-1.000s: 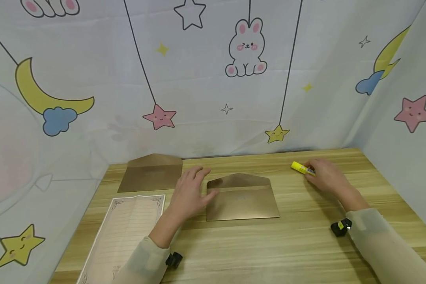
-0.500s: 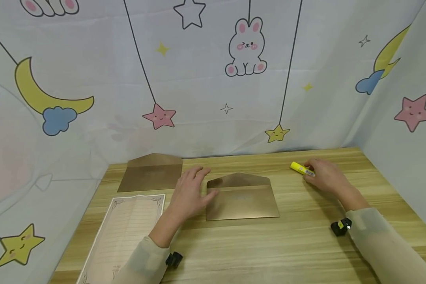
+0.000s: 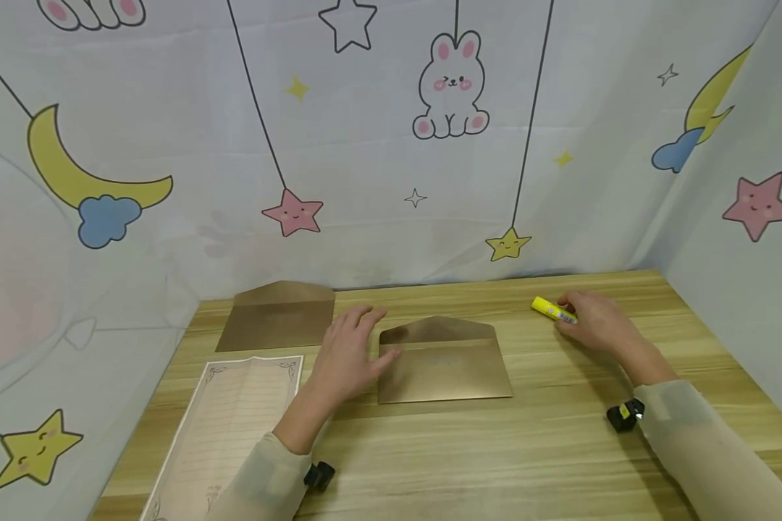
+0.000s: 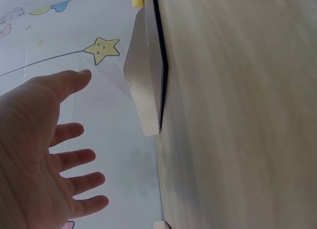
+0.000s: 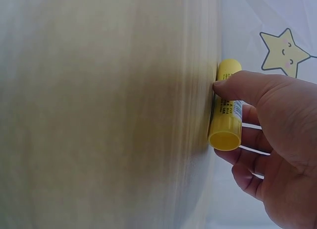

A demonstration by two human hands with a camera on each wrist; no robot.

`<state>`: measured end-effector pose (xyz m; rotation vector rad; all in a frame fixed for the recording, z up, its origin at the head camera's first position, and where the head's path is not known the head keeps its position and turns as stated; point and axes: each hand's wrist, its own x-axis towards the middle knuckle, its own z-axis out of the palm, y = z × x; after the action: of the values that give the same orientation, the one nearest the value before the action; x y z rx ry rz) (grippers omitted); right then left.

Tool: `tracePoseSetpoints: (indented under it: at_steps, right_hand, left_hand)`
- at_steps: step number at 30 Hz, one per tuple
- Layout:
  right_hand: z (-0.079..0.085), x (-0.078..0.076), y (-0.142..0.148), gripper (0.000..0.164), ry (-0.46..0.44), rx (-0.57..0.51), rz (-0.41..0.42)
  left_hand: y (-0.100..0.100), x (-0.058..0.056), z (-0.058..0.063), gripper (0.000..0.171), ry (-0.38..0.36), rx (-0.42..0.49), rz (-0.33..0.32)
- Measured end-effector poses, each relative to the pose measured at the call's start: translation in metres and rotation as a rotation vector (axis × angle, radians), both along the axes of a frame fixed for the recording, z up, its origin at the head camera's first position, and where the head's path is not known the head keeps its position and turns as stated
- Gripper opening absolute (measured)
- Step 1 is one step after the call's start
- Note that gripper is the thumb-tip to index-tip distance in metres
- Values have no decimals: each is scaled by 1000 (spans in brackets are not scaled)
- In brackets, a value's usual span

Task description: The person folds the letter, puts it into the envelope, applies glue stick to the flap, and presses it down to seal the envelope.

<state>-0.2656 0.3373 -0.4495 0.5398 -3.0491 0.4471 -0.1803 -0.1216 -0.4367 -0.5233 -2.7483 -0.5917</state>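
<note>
In the head view, a yellow glue stick (image 3: 546, 307) lies at the back right of the table, pinched between the thumb and fingers of my right hand (image 3: 598, 322). The right wrist view shows the thumb across the printed label of the glue stick (image 5: 225, 127), which lies close along the tabletop. My left hand (image 3: 347, 358) has its fingers spread, holding nothing, above the table. Its thumb overlaps the left edge of a bronze envelope (image 3: 450, 373), whose flap is unfolded toward the back. From the left wrist view, the palm of the left hand (image 4: 29, 154) appears apart from the envelope (image 4: 143, 80).
A second bronze envelope (image 3: 276, 325), flap also unfolded, lies at the back left. In front of it is a lined sheet of letter paper (image 3: 234, 412), partly covered by the left sleeve. A printed white curtain (image 3: 378, 166) rises behind the table (image 3: 456, 463).
The glue stick has turned slightly in my right hand, so more of its label shows, and it sits a touch farther left. My left hand has stayed in place.
</note>
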Motion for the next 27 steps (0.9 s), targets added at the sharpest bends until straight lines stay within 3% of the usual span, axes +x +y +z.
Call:
tracePoseSetpoints:
  at_steps: [15, 22, 27]
  right_hand:
    - [3, 2, -1, 58, -13, -1, -21]
    - [21, 8, -22, 60, 33, -5, -8]
    - [36, 11, -49, 57, -5, -86, 57]
  left_hand:
    - [-1, 1, 2, 71, -17, 1, 5]
    - [-2, -6, 5, 70, -87, 1, 15]
    - [-2, -18, 9, 68, -167, 12, -2]
